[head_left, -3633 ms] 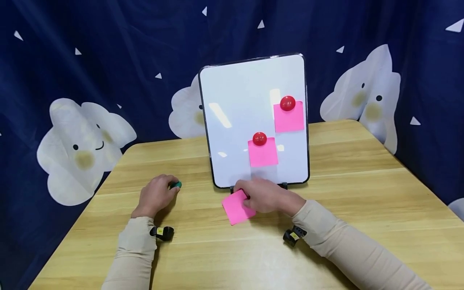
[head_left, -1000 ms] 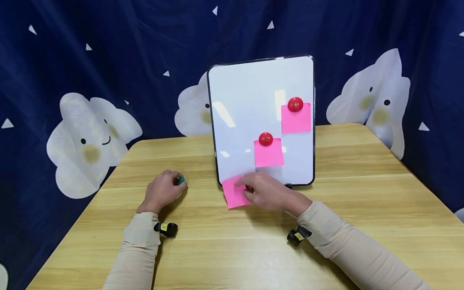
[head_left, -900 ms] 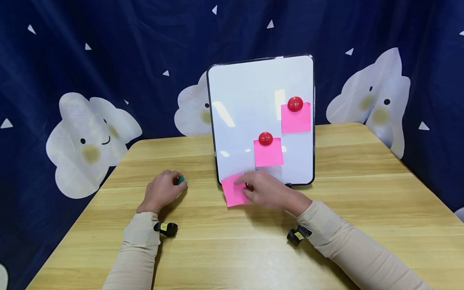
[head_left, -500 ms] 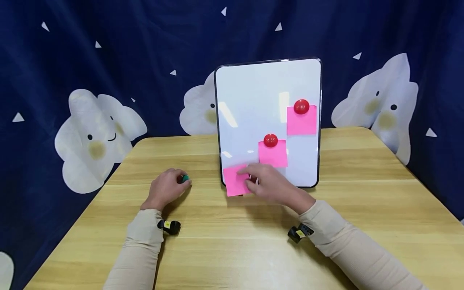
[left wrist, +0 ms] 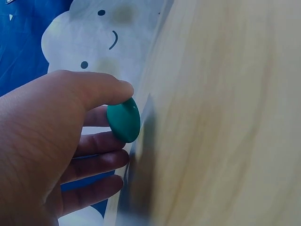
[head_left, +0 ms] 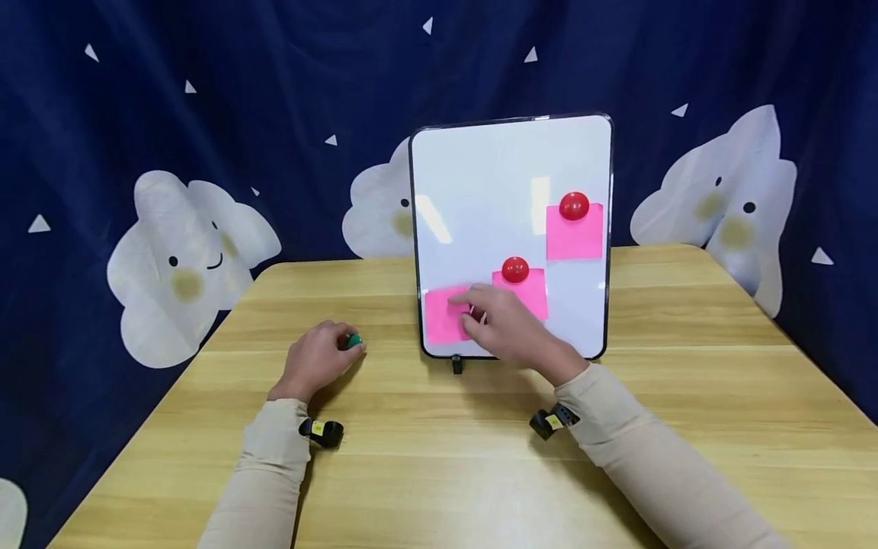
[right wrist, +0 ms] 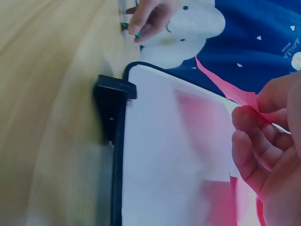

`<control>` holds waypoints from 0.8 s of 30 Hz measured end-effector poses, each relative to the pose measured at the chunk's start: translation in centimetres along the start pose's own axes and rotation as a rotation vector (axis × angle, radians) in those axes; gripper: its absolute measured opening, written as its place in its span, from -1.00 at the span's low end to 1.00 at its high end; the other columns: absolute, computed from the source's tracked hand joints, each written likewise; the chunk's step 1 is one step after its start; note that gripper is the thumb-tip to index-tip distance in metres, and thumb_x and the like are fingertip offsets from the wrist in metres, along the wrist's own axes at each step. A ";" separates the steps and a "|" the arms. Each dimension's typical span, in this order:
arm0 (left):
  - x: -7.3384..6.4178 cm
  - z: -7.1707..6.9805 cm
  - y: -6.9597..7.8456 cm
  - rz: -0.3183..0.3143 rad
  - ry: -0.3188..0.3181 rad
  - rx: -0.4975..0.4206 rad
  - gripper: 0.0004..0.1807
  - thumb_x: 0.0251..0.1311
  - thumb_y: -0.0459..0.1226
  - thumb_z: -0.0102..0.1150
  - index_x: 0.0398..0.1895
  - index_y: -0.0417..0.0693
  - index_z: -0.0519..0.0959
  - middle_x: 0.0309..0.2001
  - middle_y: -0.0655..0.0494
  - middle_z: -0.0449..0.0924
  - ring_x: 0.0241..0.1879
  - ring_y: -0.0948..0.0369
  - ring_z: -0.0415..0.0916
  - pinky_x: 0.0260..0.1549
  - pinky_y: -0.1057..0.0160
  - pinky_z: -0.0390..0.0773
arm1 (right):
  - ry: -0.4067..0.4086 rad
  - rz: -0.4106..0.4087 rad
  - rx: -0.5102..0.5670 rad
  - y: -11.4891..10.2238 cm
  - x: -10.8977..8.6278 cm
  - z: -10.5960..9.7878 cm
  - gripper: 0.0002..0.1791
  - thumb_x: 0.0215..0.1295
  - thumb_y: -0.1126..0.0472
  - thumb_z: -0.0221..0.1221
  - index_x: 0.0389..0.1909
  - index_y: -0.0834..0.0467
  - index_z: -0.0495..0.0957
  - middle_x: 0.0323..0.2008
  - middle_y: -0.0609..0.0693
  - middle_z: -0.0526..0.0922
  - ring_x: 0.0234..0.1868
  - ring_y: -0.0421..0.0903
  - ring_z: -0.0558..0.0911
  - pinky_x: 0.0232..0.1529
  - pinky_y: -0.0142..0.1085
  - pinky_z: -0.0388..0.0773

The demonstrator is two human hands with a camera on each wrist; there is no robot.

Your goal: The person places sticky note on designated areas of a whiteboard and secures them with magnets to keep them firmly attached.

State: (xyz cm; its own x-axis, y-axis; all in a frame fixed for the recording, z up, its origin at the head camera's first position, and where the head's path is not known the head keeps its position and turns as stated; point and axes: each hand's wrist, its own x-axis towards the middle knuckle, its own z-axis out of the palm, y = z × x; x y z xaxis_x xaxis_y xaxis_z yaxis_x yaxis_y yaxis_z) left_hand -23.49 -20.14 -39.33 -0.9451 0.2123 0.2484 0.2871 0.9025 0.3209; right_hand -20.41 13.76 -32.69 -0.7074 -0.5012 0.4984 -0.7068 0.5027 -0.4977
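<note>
My left hand (head_left: 317, 358) rests low over the table's left part, pinching a round green magnet (left wrist: 124, 120) between thumb and fingers. With thumb and fingertips, my right hand (head_left: 509, 324) holds a pink sticky note (head_left: 444, 319) by its right side, in front of the lower left of a whiteboard (head_left: 480, 198). In the right wrist view the held note (right wrist: 228, 87) stands away from the board, its reflection showing on the white surface. Just behind that hand, a second pink note (head_left: 531, 297) hangs under a red magnet (head_left: 515, 269), partly covered by the fingers.
Another pink note (head_left: 575, 240) sits under a red magnet (head_left: 574, 206) at the board's upper right. A black stand foot (head_left: 457, 364) juts from the board's lower edge onto the wooden table (head_left: 411, 473). Behind hangs a dark blue curtain (head_left: 288, 69) with cloud prints.
The right hand has lifted the pink note from above the table up before the board's lower left, turning it nearly level. The left hand still holds the green magnet. The head view has shifted slightly.
</note>
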 end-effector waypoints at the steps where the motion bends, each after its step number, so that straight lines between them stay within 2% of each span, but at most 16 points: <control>1: 0.0 0.0 0.0 0.001 0.000 -0.002 -0.68 0.25 -0.02 0.32 -0.06 0.01 0.70 -0.24 0.09 0.58 -0.30 0.13 0.51 -0.31 0.01 0.55 | 0.016 0.004 -0.004 0.0 0.2 0.0 -0.65 0.30 0.40 0.16 0.10 0.27 0.64 -0.33 -0.02 0.58 -0.36 -0.14 0.52 -0.34 -0.30 0.55; 7: -0.1 0.0 0.1 0.001 0.005 0.002 -0.66 0.25 -0.01 0.32 -0.04 0.00 0.70 -0.24 0.10 0.58 -0.29 0.13 0.52 -0.30 0.00 0.56 | 0.118 0.023 -0.043 0.1 1.5 -0.2 -0.60 0.31 0.36 0.20 0.17 0.29 0.58 -0.36 -0.03 0.55 -0.39 -0.14 0.52 -0.40 -0.32 0.54; 14: -0.1 0.0 0.1 -0.003 0.009 0.006 -0.64 0.26 -0.02 0.31 -0.02 -0.02 0.69 -0.22 0.08 0.58 -0.28 0.12 0.52 -0.27 -0.01 0.57 | 0.168 0.062 -0.067 -0.2 2.9 -0.4 -0.60 0.31 0.41 0.20 0.18 0.31 0.57 -0.41 0.00 0.48 -0.43 -0.10 0.43 -0.45 -0.31 0.44; 19: -0.1 0.1 0.2 -0.009 0.019 0.006 -0.63 0.25 -0.01 0.31 -0.01 -0.01 0.69 -0.22 0.09 0.58 -0.30 0.13 0.53 -0.30 0.00 0.57 | 0.226 0.053 -0.128 -0.2 3.7 -0.1 -0.62 0.31 0.39 0.23 0.15 0.33 0.59 -0.32 0.06 0.56 -0.38 -0.08 0.47 -0.42 -0.32 0.50; 24: -0.3 0.2 0.2 -0.017 0.019 0.006 -0.63 0.24 -0.01 0.31 0.00 0.00 0.69 -0.24 0.10 0.57 -0.32 0.14 0.52 -0.34 0.01 0.57 | 0.268 0.084 -0.186 -0.2 4.4 0.2 -0.57 0.28 0.35 0.29 0.16 0.36 0.58 -0.20 0.13 0.58 -0.30 -0.07 0.52 -0.33 -0.32 0.58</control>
State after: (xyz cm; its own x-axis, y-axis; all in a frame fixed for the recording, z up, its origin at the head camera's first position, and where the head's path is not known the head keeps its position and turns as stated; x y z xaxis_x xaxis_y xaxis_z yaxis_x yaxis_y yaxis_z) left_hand -23.21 -19.91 -39.49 -0.9466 0.1903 0.2602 0.2704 0.9080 0.3200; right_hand -23.32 11.32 -30.53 -0.7204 -0.2619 0.6423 -0.6163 0.6664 -0.4195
